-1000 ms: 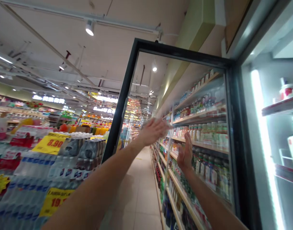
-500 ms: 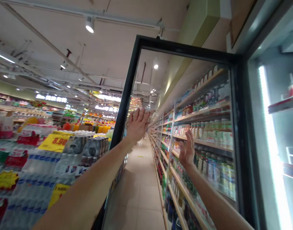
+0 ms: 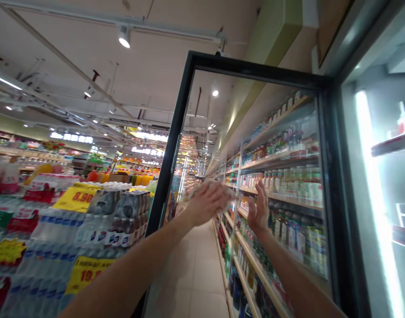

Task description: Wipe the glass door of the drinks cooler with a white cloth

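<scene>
An open fridge door (image 3: 172,141) with a black frame and a glass pane stands in front of me. My left hand (image 3: 205,204) is pressed on the glass at mid height with a pale cloth (image 3: 202,187) under its fingers; the hand is blurred by motion. My right hand (image 3: 258,208) lies flat on the pane just to the right, fingers stretched upward and holding nothing. Both forearms reach up from the bottom of the view.
Through the glass I see a long aisle with drink shelves (image 3: 288,176) and a tiled floor (image 3: 199,274). The lit fridge interior (image 3: 391,143) is at the right. Stacked bottle packs with yellow price signs (image 3: 78,198) stand on the left.
My left hand with the cloth went left and up along the glass, then came back down and to the right. My right hand stayed on the pane.
</scene>
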A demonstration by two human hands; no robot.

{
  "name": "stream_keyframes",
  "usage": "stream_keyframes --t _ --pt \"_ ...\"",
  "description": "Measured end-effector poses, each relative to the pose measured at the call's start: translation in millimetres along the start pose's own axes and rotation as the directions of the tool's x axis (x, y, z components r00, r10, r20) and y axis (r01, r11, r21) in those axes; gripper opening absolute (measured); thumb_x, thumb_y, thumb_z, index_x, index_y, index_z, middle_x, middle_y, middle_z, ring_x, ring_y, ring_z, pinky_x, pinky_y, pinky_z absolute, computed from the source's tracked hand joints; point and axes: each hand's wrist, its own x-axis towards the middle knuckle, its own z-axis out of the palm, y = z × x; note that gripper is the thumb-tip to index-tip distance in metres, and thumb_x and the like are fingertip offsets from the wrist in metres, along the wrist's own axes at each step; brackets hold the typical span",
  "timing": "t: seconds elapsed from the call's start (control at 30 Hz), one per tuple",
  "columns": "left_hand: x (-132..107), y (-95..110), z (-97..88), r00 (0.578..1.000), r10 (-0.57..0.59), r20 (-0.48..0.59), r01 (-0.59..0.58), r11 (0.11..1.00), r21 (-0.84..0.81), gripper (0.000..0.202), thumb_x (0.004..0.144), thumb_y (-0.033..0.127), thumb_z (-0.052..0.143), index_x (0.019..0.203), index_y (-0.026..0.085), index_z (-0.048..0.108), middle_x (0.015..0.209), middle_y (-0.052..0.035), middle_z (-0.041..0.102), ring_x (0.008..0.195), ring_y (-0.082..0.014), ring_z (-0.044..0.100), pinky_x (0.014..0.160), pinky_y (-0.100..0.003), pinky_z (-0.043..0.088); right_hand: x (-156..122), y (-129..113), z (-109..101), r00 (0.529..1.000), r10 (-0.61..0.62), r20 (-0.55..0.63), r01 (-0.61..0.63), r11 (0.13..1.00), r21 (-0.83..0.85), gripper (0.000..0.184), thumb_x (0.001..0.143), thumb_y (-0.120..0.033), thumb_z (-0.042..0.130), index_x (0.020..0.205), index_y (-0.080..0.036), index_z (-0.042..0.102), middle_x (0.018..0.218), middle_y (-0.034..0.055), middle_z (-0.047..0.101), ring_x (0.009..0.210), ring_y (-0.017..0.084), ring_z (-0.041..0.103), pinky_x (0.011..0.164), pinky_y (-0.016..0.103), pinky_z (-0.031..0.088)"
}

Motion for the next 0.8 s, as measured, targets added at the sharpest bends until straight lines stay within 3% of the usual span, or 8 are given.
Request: stream_keyframes --t 0.07,0.13,0.23,0.37,0.43,0.53,0.63,0.8 --pt "-2.3 3.2 1.9 0.985 0.172 0.007 -0.172 0.985 -0.026 0.047 0.092 0.043 0.034 0.138 0.034 0.032 0.147 0.0037 0.032 0.138 -0.0171 0.022 0.114 -0.039 0.014 -0.1 0.7 -1.6 1.000 -0.001 -0.008 0.001 1.000 0.006 0.052 0.091 -0.034 0.027 0.140 -0.017 0.026 0.143 0.0163 0.033 0.134 0.026 0.030 0.104 0.052 0.034" --pt "1.7 -2.8 1.7 0.998 -0.038 -0.049 0.038 0.999 -0.001 0.047 0.093 0.042 0.033 0.138 0.030 0.034 0.147 0.0000 0.033 0.138 -0.0198 0.023 0.112 -0.042 0.017 0.5 0.2 -3.2 1.000 0.006 -0.015 -0.006 1.000 0.011 0.052 0.091 -0.034 0.027 0.140 -0.017 0.026 0.143 0.0162 0.033 0.135 0.027 0.030 0.104 0.052 0.034" --pt "16.9 -12.9 0.1 0.930 -0.347 -0.124 0.350 0.937 0.001 0.046 0.092 0.034 0.035 0.136 0.022 0.039 0.147 -0.0058 0.033 0.138 -0.0259 0.023 0.111 -0.046 0.020 4.9 -8.2 0.2 0.999 -0.012 -0.029 0.015 0.996 0.093 0.049 0.091 -0.031 0.029 0.140 -0.021 0.029 0.146 0.0123 0.031 0.135 0.026 0.029 0.105 0.054 0.032" --pt "28.9 -8.9 0.5 0.987 -0.126 -0.099 0.121 0.991 -0.061 0.047 0.091 0.022 0.035 0.137 0.018 0.036 0.146 -0.0051 0.035 0.137 -0.0199 0.024 0.112 -0.038 0.023 19.2 -36.1 22.5 0.996 -0.042 0.078 0.014 0.948 0.319 0.049 0.092 -0.026 0.027 0.141 -0.024 0.026 0.144 0.0080 0.036 0.133 0.021 0.033 0.107 0.047 0.033" --pt "22.2 -7.1 1.2 0.971 -0.192 -0.145 0.184 0.980 -0.069 0.051 0.091 0.030 0.037 0.138 0.011 0.033 0.146 -0.0121 0.032 0.138 -0.0215 0.022 0.111 -0.039 0.024 29.7 -52.8 36.8 0.991 -0.009 0.133 -0.036 0.943 0.332 0.051 0.093 -0.026 0.025 0.143 -0.022 0.021 0.141 0.0092 0.040 0.130 0.018 0.037 0.105 0.042 0.037" --pt "-2.8 -9.9 2.8 0.903 -0.375 -0.208 0.376 0.926 -0.039 0.073 0.086 0.053 0.041 0.138 0.003 0.029 0.146 -0.0220 0.028 0.139 -0.0302 0.017 0.110 -0.048 0.021 46.8 -76.7 54.9 0.976 0.021 0.216 -0.047 0.992 0.114 0.049 0.091 -0.032 0.033 0.139 -0.022 0.032 0.139 0.0098 0.042 0.128 0.022 0.038 0.105 0.046 0.034" --pt "-28.3 -13.4 6.5 0.888 -0.401 -0.226 0.415 0.909 0.016 0.085 0.083 0.062 0.039 0.139 0.000 0.025 0.145 -0.0245 0.027 0.139 -0.0311 0.015 0.111 -0.049 0.019 59.9 -90.0 67.8 0.957 0.057 0.285 -0.012 0.987 -0.160 0.046 0.087 -0.041 0.043 0.130 -0.026 0.047 0.140 0.0100 0.040 0.129 0.030 0.033 0.104 0.055 0.027" --pt "-38.6 -13.1 9.8 0.899 -0.389 -0.201 0.408 0.911 0.064 0.086 0.082 0.064 0.039 0.139 0.001 0.025 0.147 -0.0224 0.025 0.139 -0.0297 0.015 0.111 -0.046 0.020 72.4 -34.8 38.2 0.958 -0.009 0.287 0.095 0.954 -0.285 0.040 0.088 -0.033 0.041 0.127 -0.026 0.050 0.142 0.0083 0.037 0.134 0.027 0.026 0.105 0.051 0.026"
